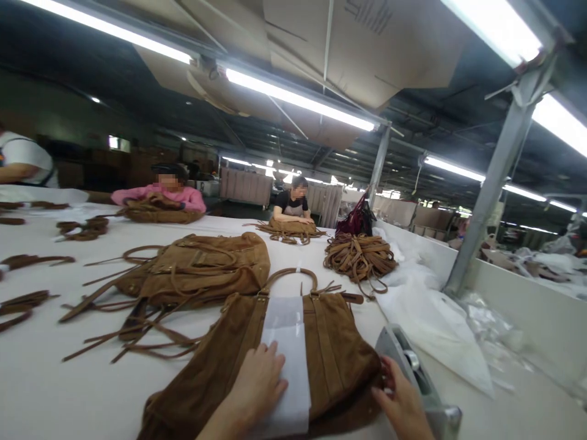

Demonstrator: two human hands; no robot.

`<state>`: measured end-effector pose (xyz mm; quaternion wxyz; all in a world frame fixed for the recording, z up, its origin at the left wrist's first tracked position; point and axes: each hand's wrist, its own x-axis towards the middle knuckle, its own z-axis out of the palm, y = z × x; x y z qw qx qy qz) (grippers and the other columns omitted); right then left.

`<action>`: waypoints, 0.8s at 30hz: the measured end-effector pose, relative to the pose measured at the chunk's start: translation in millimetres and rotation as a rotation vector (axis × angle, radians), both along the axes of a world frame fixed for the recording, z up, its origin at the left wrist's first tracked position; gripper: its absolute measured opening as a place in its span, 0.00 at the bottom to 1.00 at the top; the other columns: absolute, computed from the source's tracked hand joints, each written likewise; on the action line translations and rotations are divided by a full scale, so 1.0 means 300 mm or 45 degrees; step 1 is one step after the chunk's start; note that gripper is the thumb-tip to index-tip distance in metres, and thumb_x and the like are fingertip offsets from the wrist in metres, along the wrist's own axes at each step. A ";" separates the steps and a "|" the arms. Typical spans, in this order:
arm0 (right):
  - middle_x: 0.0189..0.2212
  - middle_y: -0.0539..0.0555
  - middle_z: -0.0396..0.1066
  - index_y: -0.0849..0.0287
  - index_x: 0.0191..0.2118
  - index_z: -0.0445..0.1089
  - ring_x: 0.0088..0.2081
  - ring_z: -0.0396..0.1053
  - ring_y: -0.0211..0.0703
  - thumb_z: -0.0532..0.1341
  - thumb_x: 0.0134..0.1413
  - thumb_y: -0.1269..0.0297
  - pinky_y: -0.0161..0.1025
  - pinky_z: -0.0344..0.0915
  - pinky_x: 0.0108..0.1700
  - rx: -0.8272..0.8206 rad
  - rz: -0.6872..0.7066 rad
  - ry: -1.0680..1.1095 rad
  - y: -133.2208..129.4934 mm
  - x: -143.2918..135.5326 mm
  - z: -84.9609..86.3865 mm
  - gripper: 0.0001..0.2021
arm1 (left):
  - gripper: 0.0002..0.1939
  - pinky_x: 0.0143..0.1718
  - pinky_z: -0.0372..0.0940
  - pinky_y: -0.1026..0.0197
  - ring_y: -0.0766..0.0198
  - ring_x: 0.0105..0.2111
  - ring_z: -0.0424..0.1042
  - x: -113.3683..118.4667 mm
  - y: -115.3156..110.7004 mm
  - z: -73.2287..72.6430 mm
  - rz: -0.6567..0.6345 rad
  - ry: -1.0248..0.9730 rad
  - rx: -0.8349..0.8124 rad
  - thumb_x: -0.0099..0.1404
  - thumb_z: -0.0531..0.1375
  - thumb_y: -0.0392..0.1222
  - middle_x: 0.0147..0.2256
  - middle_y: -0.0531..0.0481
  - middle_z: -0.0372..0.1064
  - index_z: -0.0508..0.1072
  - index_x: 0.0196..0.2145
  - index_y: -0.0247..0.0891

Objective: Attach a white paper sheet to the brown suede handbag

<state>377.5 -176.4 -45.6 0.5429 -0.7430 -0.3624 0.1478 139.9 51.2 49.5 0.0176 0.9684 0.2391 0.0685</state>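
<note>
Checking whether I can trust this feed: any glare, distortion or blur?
Head view, above: tube light blown out white, metal post leaning, perhaps wide-lens distortion; head view, near: brown bag readable, its lower edge by the right hand darker; head view, far right: pile looks soft.

So a grey metal post (498, 177) is standing tall in this workshop, and a low pale partition (536, 296) is running past its foot. Left of that post, a wide white tabletop (32, 391) is spreading out, and a thinner post (380, 159) is standing farther back. Tube lights (300, 101) are glaring on both sides of the grey post. Up to its left, cardboard sheets (408, 43) are hanging overhead (one's even showing printed marks). Well left of it, tan panels (245, 186) are standing, and a small bright window-like patch (118, 143) is glowing in the gloom.
</note>
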 end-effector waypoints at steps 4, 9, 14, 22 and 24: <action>0.43 0.58 0.75 0.57 0.48 0.64 0.41 0.74 0.54 0.60 0.45 0.61 0.45 0.72 0.40 0.118 0.006 0.006 0.013 -0.011 0.001 0.21 | 0.33 0.64 0.48 0.44 0.47 0.64 0.51 0.149 -0.179 0.034 -0.215 -0.113 -0.222 0.59 0.59 0.48 0.65 0.38 0.49 0.63 0.60 0.35; 0.40 0.56 0.74 0.56 0.44 0.63 0.35 0.73 0.50 0.56 0.45 0.63 0.42 0.70 0.37 0.078 -0.053 -0.162 0.046 -0.004 -0.031 0.17 | 0.46 0.67 0.41 0.49 0.53 0.67 0.42 0.346 -0.298 -0.068 -0.350 -0.230 -0.503 0.51 0.56 0.33 0.68 0.39 0.40 0.45 0.67 0.29; 0.36 0.56 0.74 0.55 0.40 0.64 0.39 0.72 0.51 0.53 0.42 0.66 0.42 0.68 0.43 0.078 -0.105 -0.258 0.084 0.017 -0.048 0.14 | 0.41 0.65 0.49 0.54 0.60 0.65 0.51 0.389 -0.253 -0.184 -0.535 -0.292 -0.420 0.54 0.49 0.25 0.66 0.45 0.49 0.51 0.66 0.37; 0.37 0.55 0.75 0.55 0.38 0.67 0.41 0.73 0.50 0.53 0.36 0.71 0.41 0.69 0.45 0.104 0.031 -0.289 0.085 0.048 -0.043 0.18 | 0.37 0.62 0.53 0.42 0.50 0.63 0.53 0.440 -0.253 -0.254 -0.551 0.024 -0.231 0.60 0.48 0.26 0.64 0.44 0.52 0.51 0.66 0.42; 0.45 0.57 0.75 0.56 0.45 0.69 0.49 0.71 0.53 0.53 0.36 0.71 0.43 0.66 0.53 0.136 -0.039 -0.329 0.086 0.045 -0.062 0.25 | 0.38 0.62 0.53 0.41 0.49 0.63 0.54 0.446 -0.251 -0.255 -0.556 0.022 -0.262 0.59 0.50 0.28 0.64 0.43 0.53 0.50 0.66 0.43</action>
